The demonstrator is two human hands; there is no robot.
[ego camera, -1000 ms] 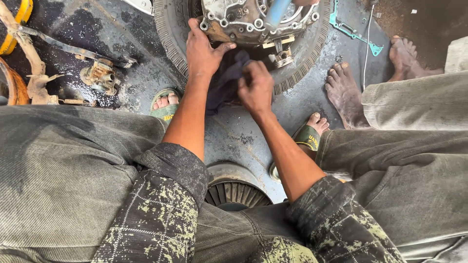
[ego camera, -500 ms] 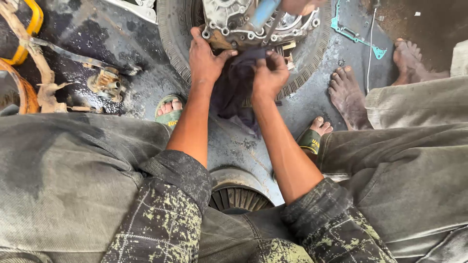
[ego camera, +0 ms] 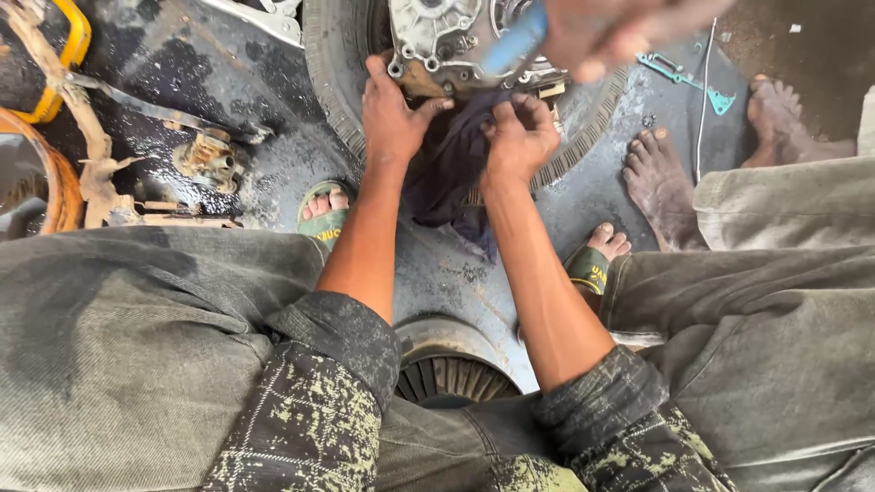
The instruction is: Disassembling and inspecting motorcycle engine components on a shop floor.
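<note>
**Both hands on dark cloth at engine casing, closer together than before**

Head view: left hand (ego camera: 394, 114) sits at the lower edge of the grey metal engine casing (ego camera: 447, 36), fingers spread, thumb hooked into the dark cloth (ego camera: 451, 169). Right hand (ego camera: 519, 137) is just beside it, fingers curled and pinching a fold of the same cloth. The cloth hangs between and below both hands, draped down over the tyre (ego camera: 333, 68) that rings the casing, toward the wet floor (ego camera: 456, 273).

Versus half a second ago: the hands have shifted little, both still gripping the cloth; the right hand has bunched it higher against the casing. A second ago the right hand was lower, pressing the cloth flat.

Above the right hand, another person's blurred hand (ego camera: 620, 32) with a blue-handled tool (ego camera: 515, 41) has come into view over the casing. Right of the right hand: that person's bare foot (ego camera: 661, 187). Below the hands: own sandalled feet, left (ego camera: 324, 214) and right (ego camera: 597, 260). Far left of the left hand: rusty metal part (ego camera: 205, 159).
</note>
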